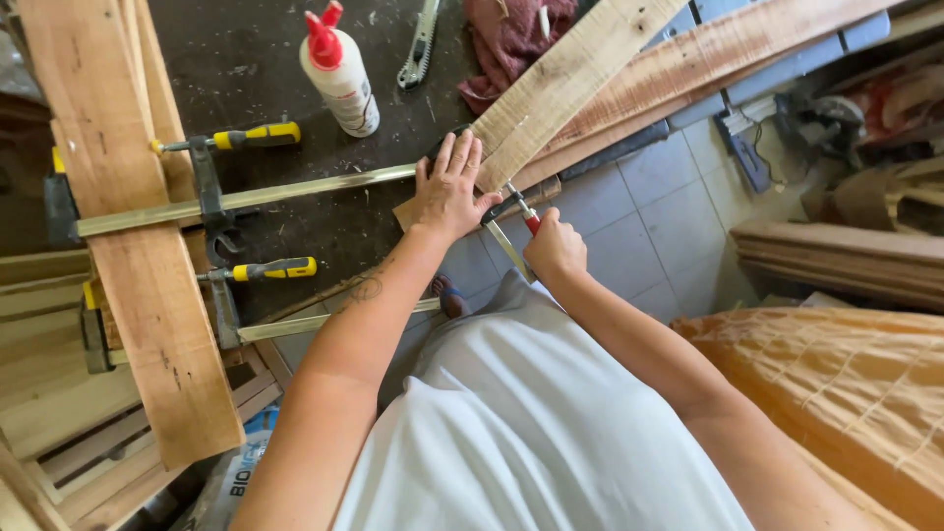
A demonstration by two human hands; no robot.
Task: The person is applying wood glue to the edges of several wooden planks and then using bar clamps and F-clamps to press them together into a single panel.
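Note:
My left hand [450, 187] lies flat, fingers spread, on the near end of a light wooden board [565, 84] at the edge of a dark workbench [246, 59]. My right hand [554, 244] is closed around the red handle of a bar clamp [519, 211], just below the board's end; its steel bar slants down toward me. More reddish boards [708, 59] lie beside the light one, sticking out over the tiled floor.
A white glue bottle with a red cap [339, 74] stands on the bench. Two yellow-handled bar clamps [246, 138] grip a wide plank [138, 246] at left. A maroon rag [511, 34], tiled floor [659, 216], stacked timber [846, 256] and an orange cloth [846, 374] lie around.

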